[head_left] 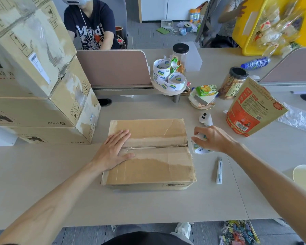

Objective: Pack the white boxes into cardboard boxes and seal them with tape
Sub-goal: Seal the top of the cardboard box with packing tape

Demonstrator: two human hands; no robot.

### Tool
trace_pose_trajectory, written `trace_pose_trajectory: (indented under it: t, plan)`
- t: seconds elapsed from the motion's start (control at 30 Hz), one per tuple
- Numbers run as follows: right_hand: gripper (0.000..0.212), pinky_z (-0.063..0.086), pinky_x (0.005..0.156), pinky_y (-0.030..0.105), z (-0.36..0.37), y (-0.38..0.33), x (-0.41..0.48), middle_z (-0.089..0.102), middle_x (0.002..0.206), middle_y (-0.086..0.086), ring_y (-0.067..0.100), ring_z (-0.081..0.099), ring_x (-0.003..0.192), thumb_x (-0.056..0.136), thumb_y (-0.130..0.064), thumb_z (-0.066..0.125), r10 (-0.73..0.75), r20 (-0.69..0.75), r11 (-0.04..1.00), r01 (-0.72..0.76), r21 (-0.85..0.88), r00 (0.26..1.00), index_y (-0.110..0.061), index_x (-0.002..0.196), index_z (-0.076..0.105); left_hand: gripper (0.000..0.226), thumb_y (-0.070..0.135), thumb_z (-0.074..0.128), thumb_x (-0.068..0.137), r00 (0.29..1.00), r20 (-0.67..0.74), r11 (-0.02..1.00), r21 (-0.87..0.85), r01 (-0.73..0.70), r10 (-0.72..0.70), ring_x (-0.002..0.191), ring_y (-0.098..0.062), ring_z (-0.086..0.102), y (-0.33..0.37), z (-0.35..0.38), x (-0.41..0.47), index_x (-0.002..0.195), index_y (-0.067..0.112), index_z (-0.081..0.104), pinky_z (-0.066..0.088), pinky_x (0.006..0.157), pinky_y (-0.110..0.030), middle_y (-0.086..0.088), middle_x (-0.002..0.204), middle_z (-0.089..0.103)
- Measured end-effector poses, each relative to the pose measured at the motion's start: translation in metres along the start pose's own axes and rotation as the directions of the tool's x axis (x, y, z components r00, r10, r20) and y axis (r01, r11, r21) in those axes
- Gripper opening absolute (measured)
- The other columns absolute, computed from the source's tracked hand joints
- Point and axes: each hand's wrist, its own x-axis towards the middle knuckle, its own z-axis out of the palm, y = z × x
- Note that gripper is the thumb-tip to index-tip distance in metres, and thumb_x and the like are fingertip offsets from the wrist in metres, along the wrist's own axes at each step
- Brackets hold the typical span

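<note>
A stack of closed cartons (34, 103) is standing well to the left of the left hand (113, 151); that hand is lying flat, its fingers straight and slightly spread, pressing down on the left end of the cardboard box (157, 167); the box, flaps closed, is sitting on the table (148, 206) between the two hands; a strip of clear tape (154, 147) is running along the centre seam from under the left palm towards the right hand; spare tape rolls (168, 76) are sitting heaped on a small stand far beyond both hands; the right hand (214, 138) is curling thumb and fingers round the tape roll (200, 149), holding it just off the box's right edge, at the end of the seam; whether roll and strip are joined cannot be told; a white controller (205, 119) is lying just beyond the right hand's knuckles; a white utility knife (219, 171) is lying just on the near side of that wrist; a red-and-tan snack bag (251, 110) is standing to the right of the grip.
</note>
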Motion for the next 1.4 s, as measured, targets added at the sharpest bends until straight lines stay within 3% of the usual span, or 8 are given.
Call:
trace_pose_trajectory:
  t: [0.4, 0.6, 0.83, 0.93, 1.03, 1.2, 1.3, 1.4]
  plan:
    - [0.020, 0.044, 0.048, 0.031, 0.006, -0.001, -0.001, 0.056, 0.060, -0.003, 0.021, 0.049, 0.049, 0.091, -0.037, 0.062, -0.005, -0.001, 1.000, 0.005, -0.010, 1.000, -0.018, 0.088, 0.056, 0.094, 0.083, 0.028, 0.083, 1.000, 0.003, 1.000, 0.027, -0.003, 0.003, 0.147, 0.000, 0.000, -0.001, 0.001, 0.000, 0.154, 0.023, 0.019, 0.004, 0.121, -0.032, 0.013, 0.161, 0.009]
    - [0.019, 0.031, 0.047, 0.026, 0.011, -0.002, -0.002, 0.039, 0.051, -0.011, 0.003, 0.036, 0.042, 0.091, -0.032, 0.065, 0.003, -0.001, 1.000, -0.003, 0.011, 1.000, -0.015, 0.087, 0.056, 0.093, 0.082, 0.028, 0.083, 0.999, 0.032, 0.999, 0.038, 0.007, -0.009, 0.146, 0.003, -0.006, 0.001, -0.003, 0.000, 0.155, 0.025, 0.014, -0.002, 0.120, -0.028, 0.015, 0.161, 0.003]
    - [0.016, 0.046, 0.052, 0.035, 0.039, -0.009, -0.007, 0.059, 0.070, -0.004, 0.023, 0.052, 0.058, 0.093, -0.029, 0.059, 0.113, 0.014, 0.987, -0.114, 0.114, 0.993, -0.015, 0.090, 0.053, 0.091, 0.076, 0.015, 0.088, 0.996, 0.093, 0.974, 0.228, -0.014, -0.007, 0.146, -0.006, -0.019, 0.009, -0.006, -0.003, 0.154, 0.018, -0.008, -0.012, 0.119, -0.028, 0.006, 0.160, -0.017]
    - [0.014, 0.045, 0.062, 0.037, 0.049, -0.011, -0.009, 0.058, 0.078, 0.003, 0.027, 0.053, 0.072, 0.092, -0.020, 0.063, 0.164, -0.028, 0.957, -0.152, 0.247, 0.986, -0.010, 0.091, 0.053, 0.086, 0.068, 0.012, 0.093, 0.991, 0.137, 0.967, 0.253, -0.040, 0.006, 0.146, -0.012, -0.022, 0.021, -0.007, -0.001, 0.152, 0.012, -0.015, -0.014, 0.118, -0.028, 0.000, 0.157, -0.025]
    - [0.015, 0.036, 0.069, 0.031, 0.055, -0.013, -0.012, 0.052, 0.079, -0.005, 0.024, 0.049, 0.082, 0.088, -0.015, 0.066, 0.222, -0.056, 0.906, -0.184, 0.380, 0.974, -0.004, 0.088, 0.055, 0.080, 0.063, 0.010, 0.096, 0.980, 0.191, 0.970, 0.223, -0.097, 0.055, 0.146, -0.011, -0.023, 0.041, -0.005, 0.006, 0.152, 0.011, -0.015, -0.012, 0.119, -0.029, -0.001, 0.157, -0.026]
    - [0.031, 0.041, 0.062, 0.018, 0.043, -0.015, -0.011, 0.059, 0.076, -0.007, 0.015, 0.055, 0.075, 0.069, -0.039, 0.049, 0.340, 0.006, 0.744, -0.273, 0.609, 0.940, -0.012, 0.077, 0.060, 0.078, 0.060, 0.010, 0.097, 0.959, 0.258, 0.960, 0.220, -0.173, 0.114, 0.145, -0.012, -0.024, 0.093, 0.008, 0.040, 0.152, 0.010, -0.014, -0.010, 0.121, -0.031, -0.002, 0.157, -0.026]
    - [0.011, 0.041, 0.057, 0.008, 0.042, -0.008, -0.009, 0.061, 0.074, -0.013, 0.012, 0.057, 0.074, 0.081, -0.020, 0.055, 0.390, 0.064, 0.699, -0.340, 0.629, 0.919, -0.016, 0.078, 0.065, 0.079, 0.060, 0.005, 0.095, 0.958, 0.267, 0.964, 0.214, -0.159, 0.099, 0.145, -0.012, -0.024, 0.113, 0.016, 0.058, 0.152, 0.010, -0.015, -0.010, 0.121, -0.032, -0.003, 0.157, -0.026]
    - [0.014, 0.042, 0.050, 0.007, 0.044, 0.001, -0.008, 0.061, 0.074, -0.012, 0.011, 0.057, 0.072, 0.089, -0.010, 0.057, 0.418, 0.089, 0.680, -0.376, 0.630, 0.904, -0.014, 0.083, 0.069, 0.072, 0.053, 0.011, 0.100, 0.962, 0.273, 0.976, 0.205, -0.071, 0.013, 0.144, -0.013, -0.026, 0.125, 0.018, 0.062, 0.151, 0.011, -0.017, -0.009, 0.121, -0.034, -0.003, 0.155, -0.029]
